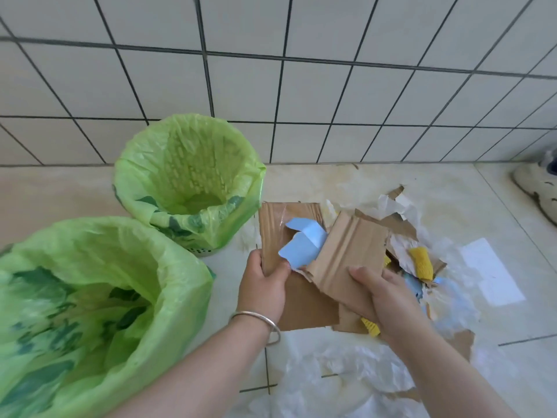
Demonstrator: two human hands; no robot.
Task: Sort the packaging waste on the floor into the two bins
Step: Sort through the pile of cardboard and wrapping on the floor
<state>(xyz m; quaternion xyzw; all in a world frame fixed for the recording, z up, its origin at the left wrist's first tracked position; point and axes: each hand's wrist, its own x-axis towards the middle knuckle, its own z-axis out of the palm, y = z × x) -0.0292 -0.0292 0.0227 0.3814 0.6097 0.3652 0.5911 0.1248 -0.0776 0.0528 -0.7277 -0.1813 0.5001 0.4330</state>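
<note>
**Cardboard gathered in both hands, bins to the left of the grip**

Nearest bin (90,297), green liner, sits just left of the left wrist; far bin (190,182) stands beyond it, up-left of the grip. Both look empty as far as the liners show.

Left hand (262,285) pinches the near edge of a flat cardboard sheet (277,224), thumb on top, with a light-blue card piece (304,248) lying on it. Right hand (382,294) clamps a ribbed cardboard piece (346,257), fingers over the top face. The two pieces overlap between the hands.

Step, as I read it: lift the cardboard as one stack and carry it left to a bin. To do it well: square the stack first and keep the thumb down on the blue card, which looks loose and could slide off if tilted.

Room: open floor between grip and near bin rim, short clear swing. Right of the grip: torn paper, yellow foam netting (422,262), clear plastic film (346,378) under the forearms, which could drag along.
</note>
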